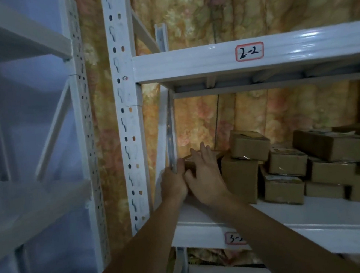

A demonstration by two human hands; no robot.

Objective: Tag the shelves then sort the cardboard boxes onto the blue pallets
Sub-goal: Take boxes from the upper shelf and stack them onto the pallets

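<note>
Right hand (203, 176) is laid on the leftmost cardboard box (199, 158), fingers straight and loosely spread over its top and front, thumb toward the left hand. Left hand (173, 185) is set against the same box's left side, fingers curled round the corner; how firmly it is gripped cannot be told. Both forearms are reached up from the bottom edge.

All places below are given relative to that box.

- It is seated at the far left end of the shelf board (317, 210), just beside the diagonal brace (171, 137).
- Touching its right side: a taller box (239, 176), with a smaller box (249, 145) stacked tilted on top.
- Further right: a jumbled stack of boxes (312, 166), several layers, some tilted.
- Below, on the shelf's front beam: a red-bordered tag (234, 238), read as "3-", rest hidden by the right forearm.
- Above and right, on the upper beam (188, 61): a tag marked "2-2" (249, 51).
- Left: the perforated white upright (127, 119); beyond it a second rack (28, 131), blurred.
- Behind: a floral curtain (238, 6).
</note>
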